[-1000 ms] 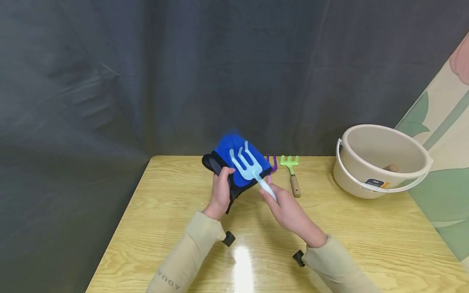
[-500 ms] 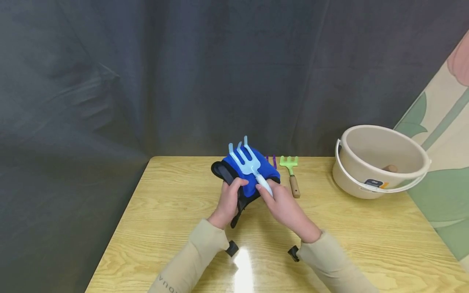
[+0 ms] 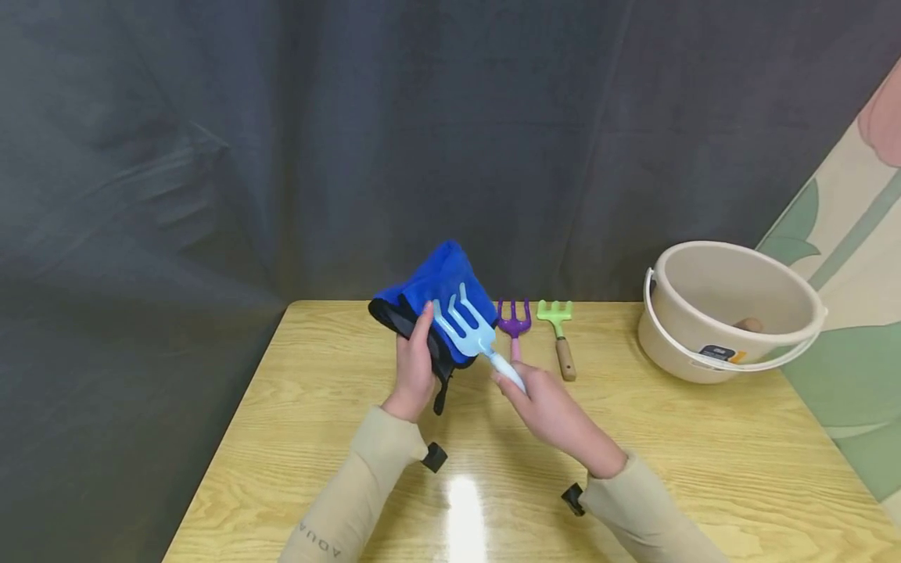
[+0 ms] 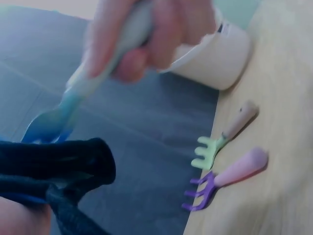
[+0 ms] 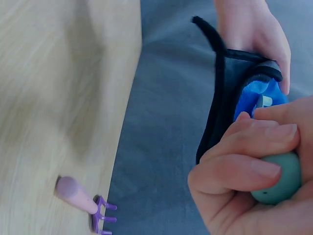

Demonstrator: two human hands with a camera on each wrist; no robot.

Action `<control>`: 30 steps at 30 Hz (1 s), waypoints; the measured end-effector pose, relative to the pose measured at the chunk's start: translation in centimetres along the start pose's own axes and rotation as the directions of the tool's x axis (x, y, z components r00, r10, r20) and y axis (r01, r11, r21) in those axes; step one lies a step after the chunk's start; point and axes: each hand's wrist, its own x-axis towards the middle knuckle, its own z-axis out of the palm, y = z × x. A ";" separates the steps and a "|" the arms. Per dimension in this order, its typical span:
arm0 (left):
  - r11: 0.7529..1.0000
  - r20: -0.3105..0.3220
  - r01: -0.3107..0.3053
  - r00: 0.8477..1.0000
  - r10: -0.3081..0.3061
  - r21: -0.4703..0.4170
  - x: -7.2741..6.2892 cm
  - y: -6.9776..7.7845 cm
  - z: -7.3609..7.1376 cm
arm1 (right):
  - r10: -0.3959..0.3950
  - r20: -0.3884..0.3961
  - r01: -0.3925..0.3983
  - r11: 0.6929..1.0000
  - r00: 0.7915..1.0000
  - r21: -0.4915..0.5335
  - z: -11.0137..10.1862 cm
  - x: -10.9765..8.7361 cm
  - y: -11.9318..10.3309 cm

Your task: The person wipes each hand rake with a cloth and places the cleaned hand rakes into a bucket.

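My left hand (image 3: 412, 374) holds a blue cloth (image 3: 445, 264) with black edging, its thumb lying over the black border. A loose black strip hangs below that hand. In my right hand (image 3: 556, 410) is a light-blue garden hand fork (image 3: 466, 335), gripped by its pale handle. Its tines point up and left and lie in front of the cloth in the head view; the right wrist view shows fingers (image 5: 237, 171) curled round the handle's rounded end (image 5: 281, 178). The left wrist view shows the fork's head partly hidden behind the dark edging (image 4: 58, 156).
A purple hand fork (image 3: 515, 322) with a pink handle lies on the wooden table (image 3: 317, 375). Beside it is a small green rake (image 3: 556, 314) with a wooden handle. A beige bucket (image 3: 676, 348) stands at the right, with a brown rounded object (image 3: 750, 324) inside. A dark curtain (image 3: 450, 141) hangs behind.
My left hand and the cloth moved right and nearer, then back left, with the cloth spreading upward. The hand fork shifted slightly in my right hand's grip. More of the purple fork now shows.
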 end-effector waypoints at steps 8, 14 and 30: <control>0.997 0.009 -0.069 0.998 0.069 0.033 0.7 1.3 -0.9 | 0.004 0.062 -0.003 1.000 0.998 -0.018 -0.3 -0.8 0.4; 0.993 0.031 -0.032 0.999 0.029 0.111 0.5 1.0 -0.7 | 0.018 0.052 -0.017 1.000 0.999 -0.006 -0.7 -0.7 0.2; 0.991 0.020 0.105 0.994 -0.107 0.077 -0.2 0.5 -0.3 | -0.017 -0.043 0.018 0.999 0.999 0.027 0.0 -0.4 0.0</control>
